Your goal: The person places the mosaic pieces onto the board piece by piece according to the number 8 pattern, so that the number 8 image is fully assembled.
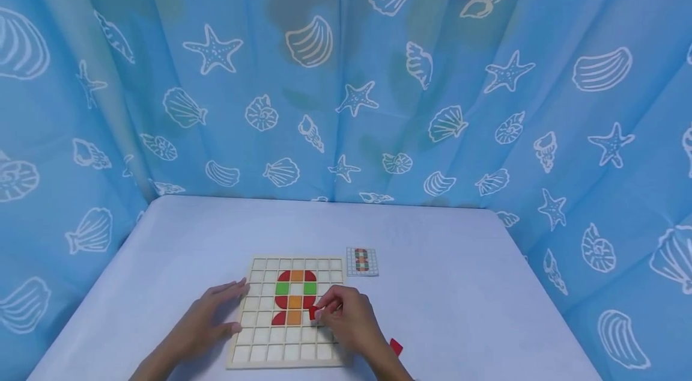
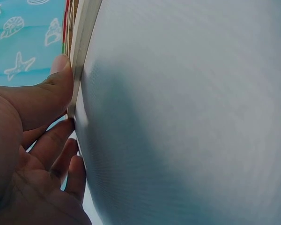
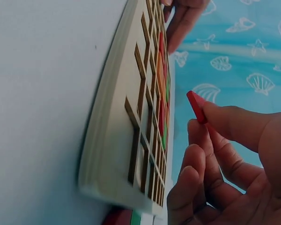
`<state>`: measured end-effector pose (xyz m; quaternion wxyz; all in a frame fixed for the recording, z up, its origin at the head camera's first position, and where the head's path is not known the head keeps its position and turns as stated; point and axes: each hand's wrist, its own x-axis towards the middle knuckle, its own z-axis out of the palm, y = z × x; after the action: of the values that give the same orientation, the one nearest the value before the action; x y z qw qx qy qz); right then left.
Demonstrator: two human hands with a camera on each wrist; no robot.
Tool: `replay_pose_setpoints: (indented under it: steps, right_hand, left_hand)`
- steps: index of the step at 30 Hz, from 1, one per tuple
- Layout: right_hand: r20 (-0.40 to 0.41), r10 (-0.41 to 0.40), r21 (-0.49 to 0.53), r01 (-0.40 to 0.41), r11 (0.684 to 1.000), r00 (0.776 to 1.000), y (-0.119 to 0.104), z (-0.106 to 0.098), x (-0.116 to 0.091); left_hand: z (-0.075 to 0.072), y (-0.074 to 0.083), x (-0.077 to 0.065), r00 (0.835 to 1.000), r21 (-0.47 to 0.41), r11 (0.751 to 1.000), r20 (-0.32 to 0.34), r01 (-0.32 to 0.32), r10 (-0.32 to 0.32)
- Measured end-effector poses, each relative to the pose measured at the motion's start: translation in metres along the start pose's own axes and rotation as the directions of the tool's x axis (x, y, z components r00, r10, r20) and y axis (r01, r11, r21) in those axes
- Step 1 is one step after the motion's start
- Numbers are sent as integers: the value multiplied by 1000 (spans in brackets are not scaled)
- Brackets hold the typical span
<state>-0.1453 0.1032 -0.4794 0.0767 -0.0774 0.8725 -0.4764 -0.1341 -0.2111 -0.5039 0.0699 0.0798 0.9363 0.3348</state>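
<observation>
A wooden grid board (image 1: 270,336) lies on the white table, with red, orange and green tiles set in several of its squares. My right hand (image 1: 348,318) is over the board's right side and pinches a small red tile (image 3: 196,107) between thumb and fingertips. In the head view that red tile overlaps the square just right of the lower orange tile (image 1: 294,317). At the board's left edge, my left hand (image 1: 202,321) rests with its fingers extended, thumb and fingertips touching the frame.
A small pattern card (image 1: 362,261) with a coloured grid lies by the board's upper right corner. Another red tile (image 1: 396,347) lies on the table (image 1: 459,285) beside the right wrist. A blue curtain (image 1: 303,92) with shells and starfish hangs behind the table.
</observation>
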Motion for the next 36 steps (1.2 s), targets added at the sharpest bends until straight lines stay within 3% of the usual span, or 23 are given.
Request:
replay_pose_setpoints:
  steps: [5, 14, 28, 36]
  right_hand:
    - [-24, 27, -76, -29, 997, 999, -5, 6, 2]
    - [-35, 48, -193, -54, 980, 998, -2, 15, 3]
    - [-28, -18, -250, 11, 968, 999, 0, 27, 6]
    - [-9, -30, -244, 27, 969, 1000, -3, 26, 10]
  left_hand:
    - [3, 1, 5, 1000, -4, 1000, 5, -15, 15]
    - [6, 1, 5, 1000, 11, 1000, 10, 19, -19]
    - [4, 6, 2, 997, 1, 997, 15, 71, -71]
    - [0, 6, 3, 998, 6, 998, 5, 59, -59]
